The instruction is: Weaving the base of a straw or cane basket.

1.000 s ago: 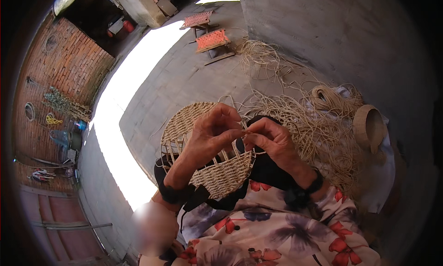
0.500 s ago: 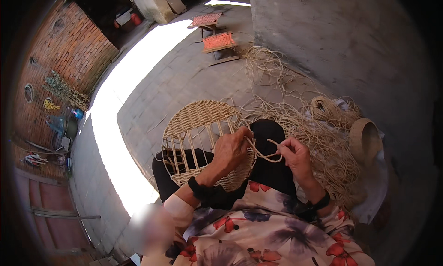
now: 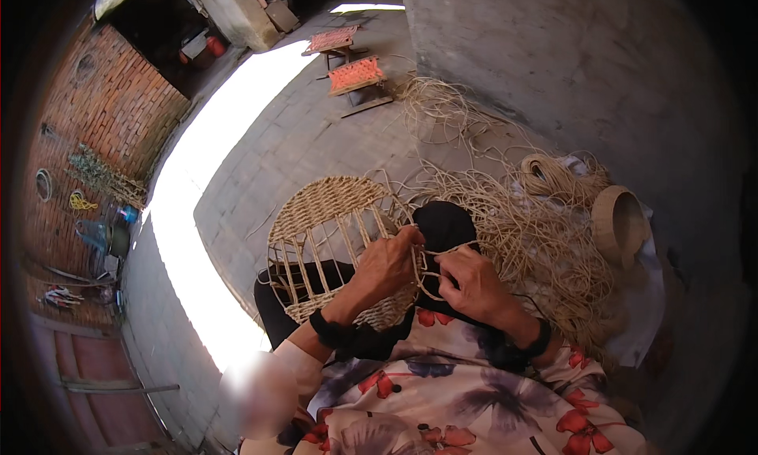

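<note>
A round straw-coloured woven piece (image 3: 325, 202) rests on my lap. Tight weave fills its far and near ends, with bare cord-wrapped bars across the middle. My left hand (image 3: 385, 264) is closed at its right rim, and its fingertips are partly hidden. A length of cord (image 3: 427, 284) loops out from that rim, close to the left fingers. Just to the right, my right hand (image 3: 476, 284) pinches the cord between thumb and fingers, with the palm turned down.
Loose tangled cord (image 3: 517, 246) spreads over the floor on my right. Beyond it are a coiled bundle (image 3: 557, 177) and a round woven basket (image 3: 618, 226). Two low stools with red woven seats, one nearer (image 3: 355, 76), stand ahead. A grey wall (image 3: 553, 60) rises at the right.
My right hand has moved left toward the left hand and turned palm down, drawing the cord loop closer to the rim. The left hand stays at the rim.
</note>
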`<state>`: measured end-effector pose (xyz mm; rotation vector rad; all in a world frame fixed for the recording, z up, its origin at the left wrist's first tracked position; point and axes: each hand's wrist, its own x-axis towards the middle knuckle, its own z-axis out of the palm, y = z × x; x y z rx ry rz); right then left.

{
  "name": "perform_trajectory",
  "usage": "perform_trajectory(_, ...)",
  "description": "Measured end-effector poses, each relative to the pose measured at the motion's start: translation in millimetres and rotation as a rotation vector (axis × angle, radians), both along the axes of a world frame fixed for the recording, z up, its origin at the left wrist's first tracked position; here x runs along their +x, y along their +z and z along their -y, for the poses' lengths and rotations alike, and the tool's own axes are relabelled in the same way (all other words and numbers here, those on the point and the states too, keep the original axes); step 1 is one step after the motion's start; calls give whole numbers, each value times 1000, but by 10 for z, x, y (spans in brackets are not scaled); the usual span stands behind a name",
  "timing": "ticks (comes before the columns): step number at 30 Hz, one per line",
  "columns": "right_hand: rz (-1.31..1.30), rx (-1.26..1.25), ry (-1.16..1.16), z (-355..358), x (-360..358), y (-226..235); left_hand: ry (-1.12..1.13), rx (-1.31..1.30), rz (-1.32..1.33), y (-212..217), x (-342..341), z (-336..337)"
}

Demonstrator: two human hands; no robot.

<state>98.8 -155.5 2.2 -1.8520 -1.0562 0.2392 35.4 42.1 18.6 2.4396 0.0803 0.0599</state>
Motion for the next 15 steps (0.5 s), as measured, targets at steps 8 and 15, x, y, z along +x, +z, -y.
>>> perform_trajectory(8, 493, -17, -206, -166, 87, -113, 0, 22, 40, 0, 3, 55)
perform_trajectory(15, 443, 10, -216, -205, 119, -208, 77, -47, 6, 7, 6, 15)
